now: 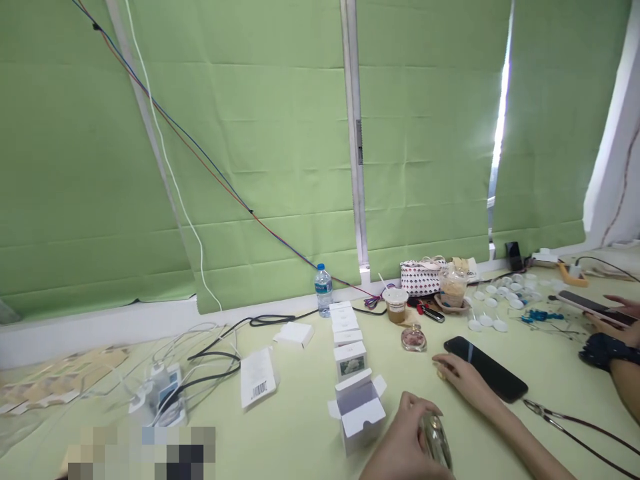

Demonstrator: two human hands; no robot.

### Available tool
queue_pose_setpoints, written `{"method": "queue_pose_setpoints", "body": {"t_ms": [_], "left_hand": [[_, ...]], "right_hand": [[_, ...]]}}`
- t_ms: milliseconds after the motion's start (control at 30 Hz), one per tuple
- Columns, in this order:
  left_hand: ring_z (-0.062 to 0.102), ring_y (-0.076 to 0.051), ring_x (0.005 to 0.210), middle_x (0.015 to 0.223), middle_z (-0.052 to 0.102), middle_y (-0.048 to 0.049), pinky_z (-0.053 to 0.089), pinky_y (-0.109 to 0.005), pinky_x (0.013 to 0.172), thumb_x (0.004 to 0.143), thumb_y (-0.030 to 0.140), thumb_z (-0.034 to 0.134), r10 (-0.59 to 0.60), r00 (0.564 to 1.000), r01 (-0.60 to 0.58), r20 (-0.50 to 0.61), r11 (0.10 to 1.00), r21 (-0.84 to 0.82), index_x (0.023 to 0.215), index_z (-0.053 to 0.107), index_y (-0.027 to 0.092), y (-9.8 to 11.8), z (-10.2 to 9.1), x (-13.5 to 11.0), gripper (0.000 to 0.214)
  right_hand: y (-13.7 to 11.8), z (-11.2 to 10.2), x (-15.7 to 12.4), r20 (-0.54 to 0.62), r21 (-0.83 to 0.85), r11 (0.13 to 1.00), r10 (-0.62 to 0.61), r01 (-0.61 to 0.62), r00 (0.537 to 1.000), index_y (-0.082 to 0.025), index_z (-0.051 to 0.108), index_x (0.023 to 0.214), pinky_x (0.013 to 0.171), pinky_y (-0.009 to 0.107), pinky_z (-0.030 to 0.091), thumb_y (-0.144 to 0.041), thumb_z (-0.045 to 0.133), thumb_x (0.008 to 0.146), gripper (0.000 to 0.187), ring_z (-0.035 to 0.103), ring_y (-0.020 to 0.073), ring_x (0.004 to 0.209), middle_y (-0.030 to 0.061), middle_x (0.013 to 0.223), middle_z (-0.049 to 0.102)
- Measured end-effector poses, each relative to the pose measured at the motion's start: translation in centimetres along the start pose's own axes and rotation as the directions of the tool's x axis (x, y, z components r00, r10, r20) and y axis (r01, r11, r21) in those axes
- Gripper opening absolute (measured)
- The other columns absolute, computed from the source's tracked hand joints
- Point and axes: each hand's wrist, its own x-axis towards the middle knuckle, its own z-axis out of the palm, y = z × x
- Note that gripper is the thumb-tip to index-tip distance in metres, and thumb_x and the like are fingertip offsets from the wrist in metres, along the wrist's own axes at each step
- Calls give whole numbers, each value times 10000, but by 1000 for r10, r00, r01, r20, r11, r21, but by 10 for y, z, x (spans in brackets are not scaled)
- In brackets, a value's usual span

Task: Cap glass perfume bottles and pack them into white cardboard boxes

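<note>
At the bottom of the head view, my left hand (403,443) is closed around a clear glass perfume bottle (439,445) with a gold-coloured top. Farther forward, my right hand (457,373) pinches a small gold-coloured piece (441,375), perhaps a cap, close to the table. Just left of my left hand stands an open white box (363,417) with its flaps spread. Behind it runs a row of closed small white boxes (350,360). A round pinkish bottle (413,338) sits beyond my right hand, and a black phone (485,368) lies beside that hand.
A water bottle (323,291), a cup (396,307) and red-handled pliers (430,311) stand or lie along the back. At left are a power strip (173,393) with tangled cables and a white packet (258,378). Another person's hands hold a phone (595,308) at right, near scattered white discs (500,293).
</note>
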Motion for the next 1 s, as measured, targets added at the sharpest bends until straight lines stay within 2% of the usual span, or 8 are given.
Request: {"method": "queue_pose_setpoints", "body": {"t_ms": [100,200,333,500,600,833,933,1000], "left_hand": [[478,-250,984,1108,431,-30,411,-369,848,431,365,866,16,988,6,-152,989,145,1027,579,226,1,9,5,676],[441,-295,992,1017,526,-62,336,-423,870,611,386,786,71,957,17,-280,954,299,882,577,194,1,17,10,393],[461,-278,948,964,574,-70,327,-394,836,731,232,664,83,950,-1,-302,965,263,886,569,192,-4,20,9,186],[528,-218,945,1027,595,-49,375,-333,850,755,93,530,145,956,-106,-254,981,162,1106,515,207,-14,17,1,370],[559,-177,883,964,599,-23,409,-291,817,728,33,489,154,955,-137,-255,987,83,1160,452,206,-17,16,2,467],[556,-150,840,875,557,10,423,-255,781,688,18,476,120,946,-142,-302,988,-52,962,479,210,-11,17,4,334],[544,-149,828,858,552,16,415,-258,777,678,18,482,117,942,-148,-315,986,-75,944,490,210,-10,16,3,327],[543,-150,816,847,557,18,412,-261,767,665,16,491,118,940,-153,-321,984,-87,945,501,205,-10,16,3,339]], "right_hand": [[1,5,-35,-43,99,995,7,-2,999,-182,647,1129,960,354,459,-458,368,920,444,619,245,1085,102,1108,685],[0,10,-61,-90,182,982,58,-41,994,-149,529,1267,901,349,493,-509,351,912,536,650,235,981,107,1027,684],[-6,5,-80,-102,283,956,118,-85,988,-150,557,1163,773,310,542,-534,397,883,501,677,222,825,83,882,693],[0,-7,-87,-119,322,935,193,-146,974,-200,703,1019,865,331,513,-571,451,842,483,639,281,1049,100,1094,709],[8,-6,-91,-103,207,975,104,-81,989,-229,720,967,909,352,488,-549,492,846,411,633,287,1054,96,1058,714],[-5,-2,-93,-39,-70,994,-89,86,995,-273,688,856,836,340,493,-314,468,883,225,617,250,934,59,945,643],[-18,-4,-90,36,-79,985,-150,153,988,-289,678,935,856,351,481,-217,439,867,259,596,243,959,53,975,635],[-22,-4,-88,17,-50,988,-143,144,990,-273,656,1031,879,362,475,-228,432,882,273,596,248,994,71,1029,651]]}}
